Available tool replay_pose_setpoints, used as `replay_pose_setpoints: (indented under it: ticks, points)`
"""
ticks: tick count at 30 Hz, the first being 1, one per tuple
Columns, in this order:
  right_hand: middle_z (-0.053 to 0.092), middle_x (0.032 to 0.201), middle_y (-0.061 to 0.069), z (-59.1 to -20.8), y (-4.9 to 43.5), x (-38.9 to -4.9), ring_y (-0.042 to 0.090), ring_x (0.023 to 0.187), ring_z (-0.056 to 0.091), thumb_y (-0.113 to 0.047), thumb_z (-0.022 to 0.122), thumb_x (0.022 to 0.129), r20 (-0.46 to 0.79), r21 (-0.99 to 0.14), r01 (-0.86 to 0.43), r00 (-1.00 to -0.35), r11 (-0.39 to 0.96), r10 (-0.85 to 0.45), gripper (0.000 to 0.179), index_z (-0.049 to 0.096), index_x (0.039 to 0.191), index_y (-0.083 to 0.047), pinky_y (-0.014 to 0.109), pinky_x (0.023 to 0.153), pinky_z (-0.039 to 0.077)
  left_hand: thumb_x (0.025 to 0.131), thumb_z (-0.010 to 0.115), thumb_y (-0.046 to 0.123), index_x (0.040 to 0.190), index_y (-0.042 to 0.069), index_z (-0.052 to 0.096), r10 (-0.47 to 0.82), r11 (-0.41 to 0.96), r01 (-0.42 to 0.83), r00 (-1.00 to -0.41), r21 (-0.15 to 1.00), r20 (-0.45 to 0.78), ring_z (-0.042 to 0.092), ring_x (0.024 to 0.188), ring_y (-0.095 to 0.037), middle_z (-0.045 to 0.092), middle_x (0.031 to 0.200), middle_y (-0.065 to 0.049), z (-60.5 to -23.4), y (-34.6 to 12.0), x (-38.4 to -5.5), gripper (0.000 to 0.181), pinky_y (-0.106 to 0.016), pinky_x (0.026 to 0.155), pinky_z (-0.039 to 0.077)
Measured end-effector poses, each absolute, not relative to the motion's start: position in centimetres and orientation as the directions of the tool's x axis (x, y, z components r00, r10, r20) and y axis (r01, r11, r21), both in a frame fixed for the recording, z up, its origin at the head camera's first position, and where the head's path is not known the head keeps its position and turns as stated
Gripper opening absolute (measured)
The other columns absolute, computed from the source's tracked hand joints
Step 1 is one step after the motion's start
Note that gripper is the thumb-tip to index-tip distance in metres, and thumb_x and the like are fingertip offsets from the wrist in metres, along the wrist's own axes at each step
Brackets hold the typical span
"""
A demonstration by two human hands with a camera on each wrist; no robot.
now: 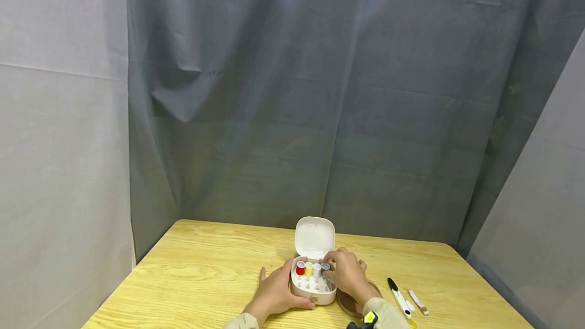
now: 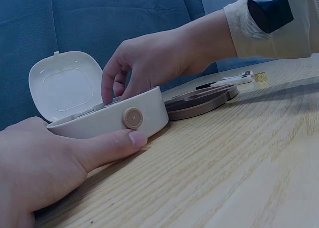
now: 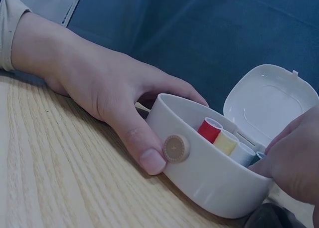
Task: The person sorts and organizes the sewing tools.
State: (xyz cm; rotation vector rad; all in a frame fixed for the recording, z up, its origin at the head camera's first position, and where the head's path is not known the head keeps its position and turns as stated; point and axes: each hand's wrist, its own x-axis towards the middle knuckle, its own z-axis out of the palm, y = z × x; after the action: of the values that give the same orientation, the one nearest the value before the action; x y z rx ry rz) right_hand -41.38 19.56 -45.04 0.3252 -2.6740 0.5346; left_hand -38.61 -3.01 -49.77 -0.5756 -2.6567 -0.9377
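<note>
A white sewing box stands on the table with its lid raised at the back. Inside, along the rear row, are a red thread spool, a yellow spool, a white spool and a dark spool. My left hand grips the box from the left, its thumb across the front beside the round brown button. Reaching in from the right, my right hand pinches the dark spool at the row's right end. Rows of small pegs show in front of the spools.
A brown tray lies against the box's right side, partly under my right forearm. Farther right are a black-and-white pointed tool, a small pink-and-white strip and a yellow item. A grey curtain hangs behind the table.
</note>
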Motion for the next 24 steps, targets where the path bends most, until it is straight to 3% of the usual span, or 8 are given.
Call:
replay_pose_setpoints:
  ticks: [13, 24]
  points:
    - [0.061, 0.089, -0.001, -44.49, 19.61, -40.99, 0.026, 0.087, 0.061, -0.017, 0.094, 0.074, 0.390, -0.303, -0.268, -0.911, 0.915, -0.137, 0.023, 0.076, 0.086, -0.023, 0.082, 0.090, 0.036, 0.059, 0.085, 0.079, 0.153, 0.011, 0.043, 0.277, 0.708, 0.444, -0.890, 0.549, 0.363, 0.059, 0.126, -0.030, 0.064, 0.137, -0.005, -49.60, -2.61, -38.42, 0.123, -0.081, 0.110, 0.013]
    - [0.061, 0.090, -0.001, -44.55, 20.06, -40.79, 0.023, 0.084, 0.060, -0.014, 0.093, 0.073, 0.387, -0.336, -0.291, -0.910, 0.895, -0.151, 0.024, 0.076, 0.088, -0.022, 0.063, 0.074, 0.045, 0.059, 0.085, 0.078, 0.154, 0.009, 0.042, 0.282, 0.708, 0.446, -0.889, 0.547, 0.359, 0.059, 0.127, -0.032, 0.063, 0.138, -0.008, -49.63, -2.60, -38.43, 0.125, -0.081, 0.109, 0.013]
